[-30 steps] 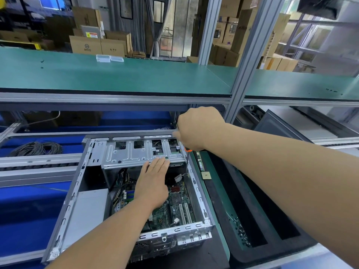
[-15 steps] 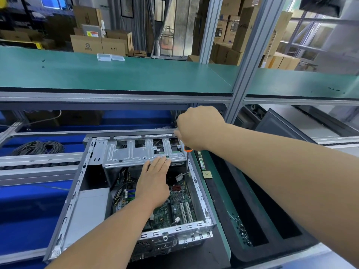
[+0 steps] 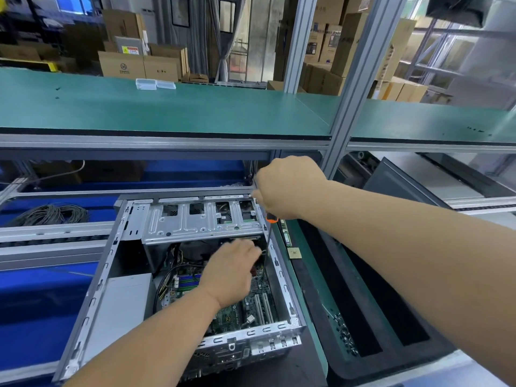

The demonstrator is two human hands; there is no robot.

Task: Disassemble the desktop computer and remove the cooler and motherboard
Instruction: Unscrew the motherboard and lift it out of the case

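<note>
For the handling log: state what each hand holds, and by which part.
The right hand grips an orange-and-black-handled screwdriver by its handle, shaft pointing down into the open grey metal computer case. Whether the left hand, inside the case, holds anything cannot be told.

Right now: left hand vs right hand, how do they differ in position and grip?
The right hand is raised above the computer case's far right corner, fist closed round a screwdriver whose shaft points down; the left hand is low inside the case, over the motherboard. The left hand's fingers are blurred, so its grip is unclear. Both work at the case's right side.
</note>
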